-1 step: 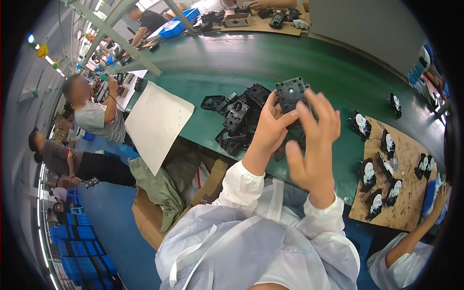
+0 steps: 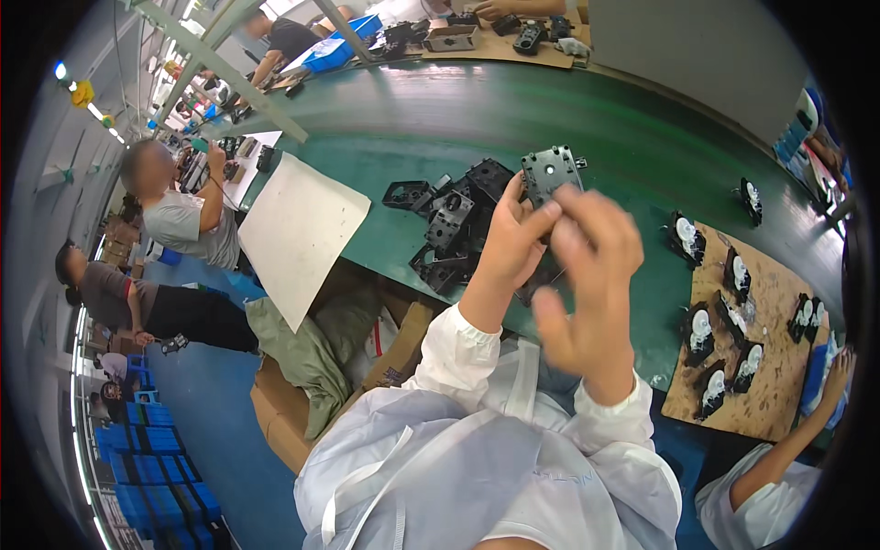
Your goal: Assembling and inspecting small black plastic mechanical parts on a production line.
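My left hand point(image 2: 513, 234) grips a black plastic housing point(image 2: 550, 170), a squarish moulded part with small posts and a hole in its face. It is raised over the green bench. My right hand point(image 2: 591, 275) is blurred, its fingers bent in front of the housing's lower edge and its thumb held well apart. Nothing shows between that thumb and the fingers; whether the fingertips touch the housing is hard to make out. To the left of my hands lies a heap of black plastic housings point(image 2: 449, 220), partly hidden behind my left hand.
A brown board point(image 2: 733, 403) at the right carries several black-and-white assemblies point(image 2: 699, 330); a co-worker's arm point(image 2: 797, 431) reaches beside it. White sheet point(image 2: 302, 229) overhangs the bench edge at left, above a cardboard box point(image 2: 280, 412) with green cloth. Other people work further off.
My right hand has shifted slightly left, its fingers bending lower across the housing. The housing is tipped a little differently in my left hand, which stays in place.
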The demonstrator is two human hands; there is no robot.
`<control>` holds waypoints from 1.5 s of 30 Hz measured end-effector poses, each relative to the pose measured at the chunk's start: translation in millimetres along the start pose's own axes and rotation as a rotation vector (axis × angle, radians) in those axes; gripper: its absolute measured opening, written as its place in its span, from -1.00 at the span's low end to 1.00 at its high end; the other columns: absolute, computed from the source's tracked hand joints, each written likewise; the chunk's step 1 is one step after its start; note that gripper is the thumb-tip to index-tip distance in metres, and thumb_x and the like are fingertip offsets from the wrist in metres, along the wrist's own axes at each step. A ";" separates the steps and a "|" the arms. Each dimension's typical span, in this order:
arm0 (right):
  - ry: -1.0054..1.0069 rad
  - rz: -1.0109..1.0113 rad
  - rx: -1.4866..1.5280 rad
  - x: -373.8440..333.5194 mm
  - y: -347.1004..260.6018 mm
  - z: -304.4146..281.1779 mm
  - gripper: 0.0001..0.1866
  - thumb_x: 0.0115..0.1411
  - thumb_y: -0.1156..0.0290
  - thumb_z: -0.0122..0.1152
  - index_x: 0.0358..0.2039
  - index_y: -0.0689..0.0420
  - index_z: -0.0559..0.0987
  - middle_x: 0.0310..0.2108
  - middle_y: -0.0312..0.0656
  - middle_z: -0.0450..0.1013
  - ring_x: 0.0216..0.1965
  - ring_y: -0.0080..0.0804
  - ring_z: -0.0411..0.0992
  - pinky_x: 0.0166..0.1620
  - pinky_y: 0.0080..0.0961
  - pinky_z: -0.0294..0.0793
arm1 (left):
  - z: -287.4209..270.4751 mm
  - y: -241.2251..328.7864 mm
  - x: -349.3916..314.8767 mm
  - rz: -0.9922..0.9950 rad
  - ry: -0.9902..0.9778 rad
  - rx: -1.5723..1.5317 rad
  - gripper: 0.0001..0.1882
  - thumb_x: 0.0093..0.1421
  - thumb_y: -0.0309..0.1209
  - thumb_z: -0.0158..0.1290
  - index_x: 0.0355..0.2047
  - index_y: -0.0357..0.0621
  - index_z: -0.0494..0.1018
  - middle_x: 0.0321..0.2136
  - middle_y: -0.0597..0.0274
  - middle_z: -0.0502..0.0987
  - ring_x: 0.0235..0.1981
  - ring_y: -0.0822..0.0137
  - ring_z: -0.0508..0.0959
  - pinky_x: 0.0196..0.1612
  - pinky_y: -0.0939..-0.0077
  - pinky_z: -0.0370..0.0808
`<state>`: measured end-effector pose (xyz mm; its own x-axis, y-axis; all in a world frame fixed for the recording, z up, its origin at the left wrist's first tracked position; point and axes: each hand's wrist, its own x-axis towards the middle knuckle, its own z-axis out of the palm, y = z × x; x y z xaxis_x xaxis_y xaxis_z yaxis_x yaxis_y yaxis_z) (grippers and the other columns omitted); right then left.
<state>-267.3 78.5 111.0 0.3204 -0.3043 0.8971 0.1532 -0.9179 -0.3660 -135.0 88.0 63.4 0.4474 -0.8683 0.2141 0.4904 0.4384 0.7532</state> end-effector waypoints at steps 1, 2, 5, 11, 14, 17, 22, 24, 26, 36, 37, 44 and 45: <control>-0.130 0.040 0.102 4.4 -21.9 -8.5 -0.54 0.12 0.14 0.11 -0.01 0.10 0.55 0.09 -0.15 0.44 0.00 -0.27 0.36 0.17 -0.21 0.11 | -3.8 3.1 -0.3 -0.032 -0.002 -0.055 -0.38 0.16 -0.65 0.13 0.22 -0.24 0.19 -0.12 0.04 0.54 -0.13 0.24 0.57 -0.06 0.42 0.54; -0.261 0.083 0.203 15.4 -49.7 -19.1 -0.53 0.13 0.18 0.07 0.02 0.10 0.54 0.03 -0.15 0.49 -0.05 -0.31 0.40 0.15 -0.24 0.11 | -7.9 5.7 0.0 -0.067 -0.004 -0.112 -0.39 0.15 -0.66 0.13 0.20 -0.25 0.21 -0.09 0.02 0.54 -0.13 0.21 0.58 -0.05 0.42 0.55; -0.069 0.014 0.452 38.7 -96.3 -14.2 -0.36 0.10 -0.30 0.22 -0.34 0.14 0.55 -0.27 -0.24 0.52 -0.42 -0.46 0.34 -0.07 -0.44 0.30 | -18.3 -2.4 12.6 0.033 0.011 -0.036 -0.47 0.15 -0.67 0.14 0.14 -0.29 0.27 -0.10 0.03 0.57 -0.22 0.22 0.64 -0.10 0.40 0.61; 0.295 0.028 0.369 35.5 -115.7 7.2 -0.28 0.13 -0.31 0.16 -0.35 0.26 0.54 -0.38 -0.21 0.43 -0.43 -0.34 0.30 -0.18 -0.47 0.36 | -57.9 26.6 89.4 0.145 0.101 0.319 -0.33 0.02 -0.75 0.21 0.13 -0.46 0.17 -0.15 -0.16 0.55 -0.28 0.11 0.63 -0.15 0.40 0.62; 0.246 0.032 0.329 31.2 -109.8 -1.7 -0.34 0.22 -0.19 0.08 -0.31 0.32 0.55 -0.38 -0.14 0.42 -0.42 -0.29 0.32 -0.23 -0.45 0.40 | -70.9 23.0 152.1 0.041 0.092 0.432 -0.32 0.02 -0.74 0.24 0.13 -0.46 0.17 -0.16 -0.15 0.56 -0.30 0.10 0.64 -0.16 0.40 0.62; 0.250 0.030 0.355 32.4 -106.8 -9.0 -0.37 0.28 -0.11 0.03 -0.28 0.36 0.55 -0.38 -0.09 0.41 -0.42 -0.27 0.34 -0.25 -0.43 0.41 | -77.5 13.3 204.0 -0.016 0.127 0.515 -0.33 0.01 -0.71 0.26 0.11 -0.47 0.20 -0.16 -0.16 0.56 -0.31 0.10 0.64 -0.18 0.39 0.63; 0.333 0.045 0.323 38.0 -102.8 -9.6 -0.47 0.29 0.05 0.00 -0.27 0.40 0.55 -0.36 -0.06 0.43 -0.41 -0.26 0.36 -0.25 -0.43 0.43 | -134.8 -13.3 282.8 -0.428 0.011 0.421 -0.37 0.05 -0.58 0.30 0.08 -0.48 0.26 -0.16 -0.18 0.56 -0.31 0.11 0.65 -0.21 0.38 0.65; 0.373 0.043 0.267 41.8 -91.5 -10.4 -0.52 0.28 0.13 0.00 -0.26 0.42 0.55 -0.34 -0.05 0.44 -0.42 -0.26 0.36 -0.24 -0.43 0.43 | -149.1 -29.2 302.9 -0.567 -0.051 0.374 -0.38 0.06 -0.54 0.32 0.07 -0.49 0.27 -0.15 -0.19 0.56 -0.31 0.11 0.65 -0.21 0.38 0.65; 0.395 0.043 0.232 44.6 -83.9 -9.1 -0.54 0.27 0.17 0.01 -0.26 0.43 0.55 -0.34 -0.05 0.44 -0.42 -0.26 0.37 -0.24 -0.43 0.43 | -164.0 -35.8 315.4 -0.602 -0.016 0.509 -0.37 0.07 -0.46 0.33 0.06 -0.50 0.29 -0.14 -0.19 0.56 -0.30 0.12 0.65 -0.22 0.37 0.65; 0.509 0.096 -0.058 49.3 -86.8 9.8 -0.74 0.02 0.55 0.13 -0.26 0.41 0.56 -0.36 -0.08 0.44 -0.44 -0.34 0.35 -0.26 -0.51 0.42 | -187.9 -42.7 329.0 -0.309 -0.019 1.483 -0.18 0.05 -0.15 0.35 0.13 -0.49 0.27 -0.12 -0.24 0.54 -0.26 0.06 0.63 -0.18 0.42 0.63; 0.508 0.106 -0.064 48.8 -88.3 9.4 -0.74 0.02 0.55 0.14 -0.26 0.41 0.56 -0.37 -0.09 0.44 -0.45 -0.34 0.35 -0.26 -0.51 0.42 | -190.0 -32.8 329.4 -0.274 -0.057 1.650 -0.14 0.06 -0.08 0.33 0.16 -0.46 0.25 -0.13 -0.26 0.53 -0.24 0.02 0.62 -0.16 0.38 0.62; 0.525 0.138 -0.117 47.9 -88.9 9.5 -0.73 0.03 0.55 0.14 -0.23 0.40 0.56 -0.44 -0.13 0.41 -0.48 -0.37 0.32 -0.29 -0.55 0.40 | -114.6 -3.6 265.0 0.201 -0.396 2.302 -0.13 0.00 0.07 0.29 0.21 -0.17 0.32 -0.13 -0.11 0.57 -0.17 0.07 0.61 -0.03 0.30 0.53; 0.527 0.145 -0.120 47.5 -90.1 8.9 -0.73 0.03 0.55 0.14 -0.23 0.40 0.56 -0.45 -0.14 0.41 -0.49 -0.37 0.32 -0.29 -0.55 0.40 | -102.0 -5.9 244.2 0.080 -0.616 2.049 -0.16 0.01 0.09 0.26 0.22 -0.08 0.34 -0.14 -0.03 0.58 -0.16 0.07 0.60 0.00 0.28 0.50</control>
<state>-257.6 149.0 184.3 -0.1849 -0.4877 0.8532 0.0251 -0.8702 -0.4920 47.7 -103.0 47.8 -0.0251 -0.9968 0.0755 -0.9961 0.0314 0.0829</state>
